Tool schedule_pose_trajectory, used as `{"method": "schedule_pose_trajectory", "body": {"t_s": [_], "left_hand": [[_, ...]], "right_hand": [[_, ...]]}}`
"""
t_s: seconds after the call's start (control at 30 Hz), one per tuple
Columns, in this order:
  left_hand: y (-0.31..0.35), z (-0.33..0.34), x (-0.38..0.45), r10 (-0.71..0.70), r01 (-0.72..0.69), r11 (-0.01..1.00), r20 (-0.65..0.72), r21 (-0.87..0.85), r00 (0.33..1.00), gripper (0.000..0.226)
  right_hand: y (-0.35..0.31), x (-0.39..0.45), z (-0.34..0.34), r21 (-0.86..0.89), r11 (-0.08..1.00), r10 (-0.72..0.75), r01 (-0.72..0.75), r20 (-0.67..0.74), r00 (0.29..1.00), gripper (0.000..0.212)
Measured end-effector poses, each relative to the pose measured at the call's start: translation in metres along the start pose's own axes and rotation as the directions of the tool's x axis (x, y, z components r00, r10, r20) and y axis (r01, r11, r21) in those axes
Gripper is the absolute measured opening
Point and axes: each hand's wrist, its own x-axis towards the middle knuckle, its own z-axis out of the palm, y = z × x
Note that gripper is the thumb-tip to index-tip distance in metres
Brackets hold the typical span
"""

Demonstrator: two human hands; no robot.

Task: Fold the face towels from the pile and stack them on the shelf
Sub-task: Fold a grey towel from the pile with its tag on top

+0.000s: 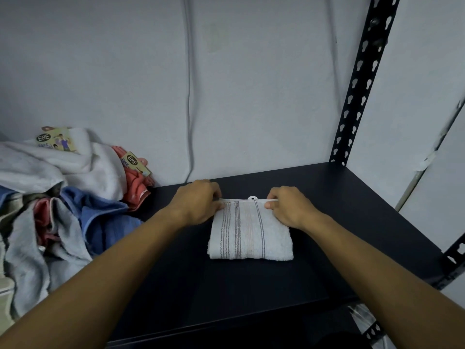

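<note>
Both hands (198,202) pinch towel (250,231) — far edge, apparently.

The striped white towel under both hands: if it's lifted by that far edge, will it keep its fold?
Probably not: the striped white towel looks soft and floppy, so its layers would likely droop open. It seems light, and should slide easily on the smooth dark shelf.

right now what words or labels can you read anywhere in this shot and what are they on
"ENE" on the card tag of the white towel atop the pile.
"ENE" on the card tag of the red towel; "face" reads below it.
Smaller print on both tags is too blurred to read.
The striped towel, held at its far edge by the left hand and right hand, shows a small white tab with no readable text.
</note>
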Motion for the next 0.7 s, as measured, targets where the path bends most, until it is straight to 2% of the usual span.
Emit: {"method": "schedule_pose_trajectory", "body": {"t_s": [0.13,0.2,0.27,0.4,0.5,0.7], "left_hand": [[0.002,0.006,-0.002,-0.117,0.125,0.976,0.052,-0.179,0.992,0.015],[0.003,0.007,0.0,-0.134,0.141,0.967,0.047,-0.213,0.99,0.011],[0.005,0.006,0.002,-0.098,0.101,0.983,0.026,-0.154,0.995,0.009],[0.005,0.005,0.007,0.076,-0.076,0.997,0.008,-0.008,0.997,0.009],[0.003,0.007,0.011,0.09,-0.086,0.994,0.062,-0.066,0.994,0.007],[-0.001,0.012,0.017,0.039,-0.03,0.984,0.048,-0.174,0.998,0.009]], "right_hand": [[0.0,-0.001,0.002,-0.018,1.0,-0.012,0.012,-0.017,1.0,0.014],[0.001,-0.002,0.003,-0.02,1.0,-0.018,0.018,-0.02,1.0,0.015],[0.002,-0.002,0.003,-0.032,0.999,-0.03,0.029,-0.022,0.999,0.013],[0.002,-0.001,0.003,-0.047,0.998,-0.044,0.044,-0.02,0.999,0.01],[0.002,-0.002,0.001,-0.054,0.997,-0.055,0.054,-0.015,0.998,0.011],[0.002,-0.003,0.001,-0.057,0.997,-0.059,0.058,-0.01,0.998,0.011]]}}
